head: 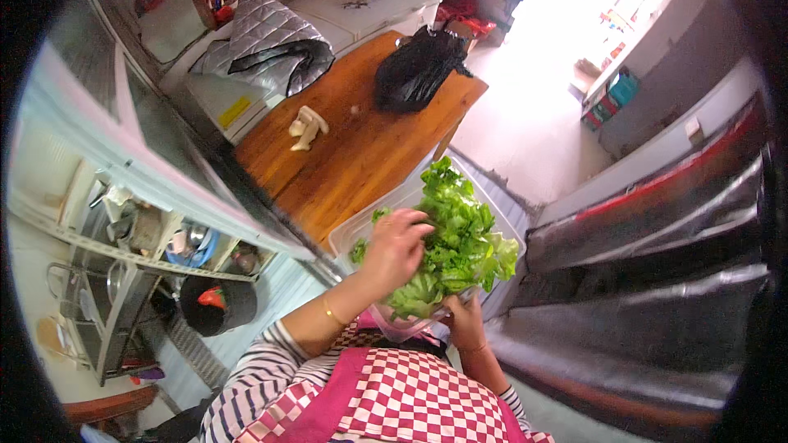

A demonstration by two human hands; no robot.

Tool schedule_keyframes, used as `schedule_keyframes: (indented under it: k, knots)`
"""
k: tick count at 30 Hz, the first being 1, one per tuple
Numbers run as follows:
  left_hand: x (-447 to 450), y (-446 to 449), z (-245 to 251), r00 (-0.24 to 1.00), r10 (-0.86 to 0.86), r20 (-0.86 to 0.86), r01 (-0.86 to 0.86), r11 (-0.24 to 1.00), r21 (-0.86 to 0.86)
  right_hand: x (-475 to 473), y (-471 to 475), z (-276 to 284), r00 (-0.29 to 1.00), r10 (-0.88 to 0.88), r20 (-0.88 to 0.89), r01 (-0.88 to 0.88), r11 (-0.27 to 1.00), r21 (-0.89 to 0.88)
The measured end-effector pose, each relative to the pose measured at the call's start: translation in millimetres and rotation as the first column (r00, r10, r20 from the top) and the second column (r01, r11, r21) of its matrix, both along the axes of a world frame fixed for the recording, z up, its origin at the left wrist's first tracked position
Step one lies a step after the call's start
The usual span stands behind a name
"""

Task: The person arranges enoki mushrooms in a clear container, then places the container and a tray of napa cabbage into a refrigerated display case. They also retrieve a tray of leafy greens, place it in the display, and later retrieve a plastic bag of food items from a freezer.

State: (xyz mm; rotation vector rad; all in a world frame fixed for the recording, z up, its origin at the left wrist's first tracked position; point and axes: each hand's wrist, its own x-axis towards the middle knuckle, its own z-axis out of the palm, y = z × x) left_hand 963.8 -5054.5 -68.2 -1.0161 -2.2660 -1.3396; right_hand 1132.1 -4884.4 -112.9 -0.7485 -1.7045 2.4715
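Leafy green lettuce [458, 227] is heaped along the right side of a clear plastic bin [351, 227], in front of my checked apron. My right hand [466, 320] grips the bin's near rim, below the leaves. Over the bin's left part is my left hand [394, 249], its fingers bent and their tips at the edge of the lettuce. Whether those fingertips pinch a leaf is hard to see. Small green pieces [359, 250] show at the bin's left side, and the heap hides much of the bottom.
Beyond the bin stands a wooden table [357, 160] with a black plastic bag [415, 71] and pale gloves [306, 128]. A glass sliding door [184, 135] is at left, near a shelf rack [148, 258] and a black bucket [221, 307]. Dark plastic sheeting [634, 295] hangs at right.
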Motion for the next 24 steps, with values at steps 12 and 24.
schedule_keyframes:
  k: [12,24]
  knots:
    - [-275.1,267.5,32.8,0.965,-0.247,0.091,0.237,0.966,0.104,-258.6,225.0,31.0,0.993,-0.111,0.037,0.109,0.993,0.046]
    - [-482.4,617.3,108.0,0.802,-0.595,-0.048,0.595,0.804,-0.012,-449.7,571.0,41.4,0.926,0.073,0.370,-0.372,0.015,0.928]
